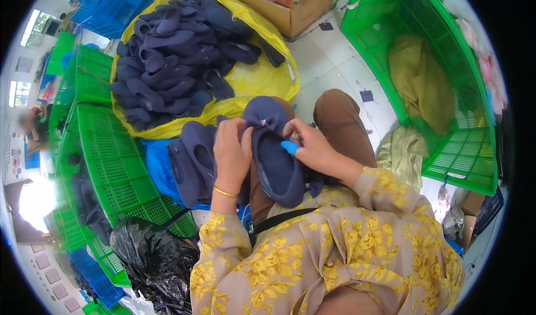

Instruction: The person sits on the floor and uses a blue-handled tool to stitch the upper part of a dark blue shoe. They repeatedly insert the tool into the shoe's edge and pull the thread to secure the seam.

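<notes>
A dark navy cloth slipper (277, 172) rests on my lap, its toe pointing away from me and its opening upward. A navy bow (265, 122) with a small shiny piece at its centre sits on the toe. My left hand (230, 150) is closed at the left of the bow, fingertips on the slipper's upper. On the other side my right hand (316, 146) pinches the slipper's edge; a blue cover is on its thumb. Whether either hand also holds something small cannot be seen. More navy slippers (192, 153) lie just left of my left hand, partly hidden by it.
Ahead on the left, a yellow sack (262, 80) holds a heap of navy slippers (173, 53). Green crates stand at the left (120, 159) and right (385, 64), the right one holding olive cloth (421, 83). A cardboard box (285, 5) and black plastic bag (151, 253) are nearby.
</notes>
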Tool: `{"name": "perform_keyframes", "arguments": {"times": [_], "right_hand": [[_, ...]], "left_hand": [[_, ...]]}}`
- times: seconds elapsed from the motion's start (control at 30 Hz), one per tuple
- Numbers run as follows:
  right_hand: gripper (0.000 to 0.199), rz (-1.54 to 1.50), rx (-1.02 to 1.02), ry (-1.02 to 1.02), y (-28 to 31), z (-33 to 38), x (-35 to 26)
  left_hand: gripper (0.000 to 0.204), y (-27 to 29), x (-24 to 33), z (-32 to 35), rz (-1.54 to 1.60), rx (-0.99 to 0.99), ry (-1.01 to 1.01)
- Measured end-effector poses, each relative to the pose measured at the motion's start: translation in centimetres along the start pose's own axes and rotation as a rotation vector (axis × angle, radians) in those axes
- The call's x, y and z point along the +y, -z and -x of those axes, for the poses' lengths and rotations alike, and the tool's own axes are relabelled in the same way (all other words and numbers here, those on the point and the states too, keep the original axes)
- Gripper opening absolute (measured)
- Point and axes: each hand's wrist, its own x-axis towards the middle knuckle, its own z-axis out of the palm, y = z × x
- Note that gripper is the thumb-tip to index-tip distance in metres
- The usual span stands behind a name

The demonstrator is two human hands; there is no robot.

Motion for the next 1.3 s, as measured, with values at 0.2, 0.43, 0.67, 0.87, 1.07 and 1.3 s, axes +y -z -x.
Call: {"name": "perform_keyframes", "arguments": {"times": [0.2, 0.43, 0.67, 0.87, 1.07, 1.3], "right_hand": [[0.026, 0.19, -0.271, -0.015, 5.0, 3.7, 0.0], [0.032, 0.475, -0.486, 0.075, 6.5, 8.7, 1.1], [0.028, 0.424, -0.288, 0.044, 6.7, 10.3, 2.1], [0.022, 0.333, -0.218, 0.004, 6.4, 10.9, 2.7], [0.02, 0.306, -0.21, -0.023, 6.7, 10.9, 2.8], [0.022, 0.281, -0.242, -0.005, 6.6, 11.1, 3.0]], "left_hand": [[0.01, 2.9, 5.2, 3.6, 0.02, -0.167, -0.258], [0.022, 1.5, 7.6, 8.1, -0.111, -0.413, -0.219], [0.011, 1.0, 8.0, 9.0, -0.201, -0.277, -0.287], [0.014, 7.6, 7.2, 6.9, -0.53, -0.102, -0.267], [0.017, 26.0, 4.5, 4.9, -1.015, 0.276, -0.006], [0.026, 31.5, 7.4, 6.9, -1.05, 0.775, 0.273]]}}
